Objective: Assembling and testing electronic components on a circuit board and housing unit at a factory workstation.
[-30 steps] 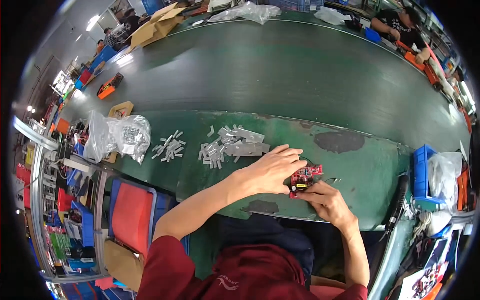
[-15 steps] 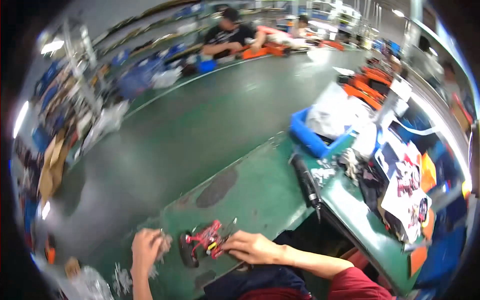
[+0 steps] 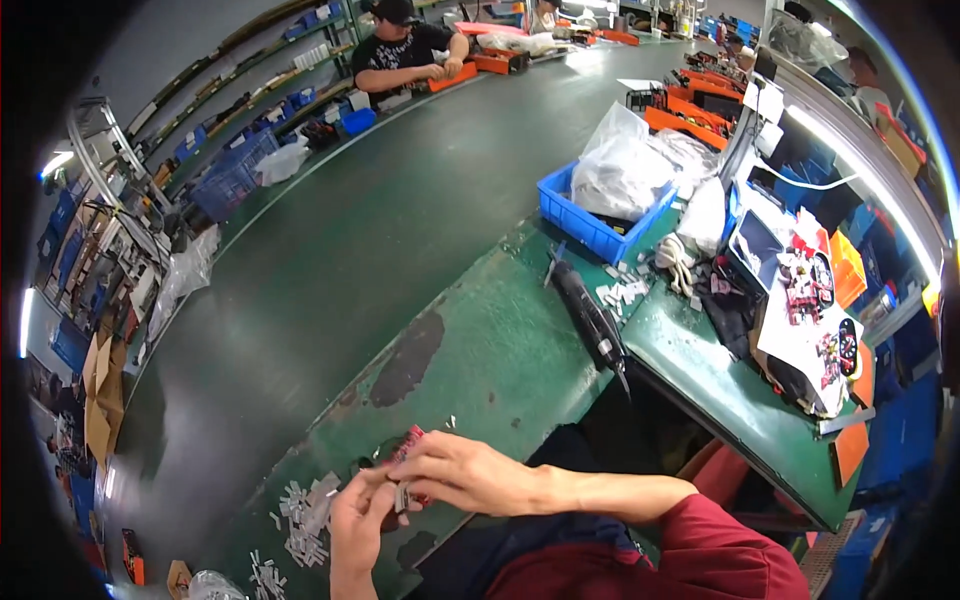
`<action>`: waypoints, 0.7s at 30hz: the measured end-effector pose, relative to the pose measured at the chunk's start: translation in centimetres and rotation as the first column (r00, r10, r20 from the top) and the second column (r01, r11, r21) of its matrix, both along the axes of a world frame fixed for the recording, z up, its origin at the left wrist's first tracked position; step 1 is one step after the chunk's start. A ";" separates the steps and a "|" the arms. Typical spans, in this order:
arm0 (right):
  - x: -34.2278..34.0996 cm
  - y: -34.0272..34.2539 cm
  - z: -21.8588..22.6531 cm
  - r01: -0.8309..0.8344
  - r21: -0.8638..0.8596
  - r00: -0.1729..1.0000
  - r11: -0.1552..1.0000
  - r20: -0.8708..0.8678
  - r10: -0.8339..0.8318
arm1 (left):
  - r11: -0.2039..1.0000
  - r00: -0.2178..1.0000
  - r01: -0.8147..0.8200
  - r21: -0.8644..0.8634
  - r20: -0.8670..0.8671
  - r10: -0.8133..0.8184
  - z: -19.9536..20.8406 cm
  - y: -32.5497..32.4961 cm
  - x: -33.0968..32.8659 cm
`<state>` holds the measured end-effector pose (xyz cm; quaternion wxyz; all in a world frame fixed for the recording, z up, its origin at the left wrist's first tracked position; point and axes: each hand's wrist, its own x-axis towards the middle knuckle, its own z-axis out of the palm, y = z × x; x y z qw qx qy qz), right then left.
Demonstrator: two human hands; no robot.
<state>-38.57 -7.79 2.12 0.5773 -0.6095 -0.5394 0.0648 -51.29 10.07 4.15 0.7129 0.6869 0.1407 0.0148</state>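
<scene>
My right hand [image 3: 470, 472] is closed around a small red-and-black wheeled assembly [image 3: 412, 440], which it mostly covers. Thumb and fingers of my left hand [image 3: 360, 515] are pinched together against the assembly's near side, meeting my right fingertips. A small greyish piece [image 3: 402, 498] shows between the two hands; which hand grips it is hard to tell. Beside my left hand, a scattered heap of small pale grey strips [image 3: 303, 525] lies on the green worktop [image 3: 480, 345].
A black power screwdriver [image 3: 588, 315] lies to the right, near a blue bin [image 3: 590, 236] holding plastic bags. Past it are loose grey pieces [image 3: 622, 292], a white cloth bundle [image 3: 675, 262] and printed sheets [image 3: 800, 345]. A co-worker [image 3: 405, 55] handles orange parts across the table.
My left hand has moved right from beside the strips to meet my right hand at the assembly. My right hand has shifted slightly left and up, now covering more of it. The view has also shifted.
</scene>
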 end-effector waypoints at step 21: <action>-2.2 -3.2 -0.4 -0.204 -0.390 0.870 0.898 -0.493 -0.016 | 0.999 1.000 -0.011 0.043 0.008 0.011 -0.6 -3.1 -2.9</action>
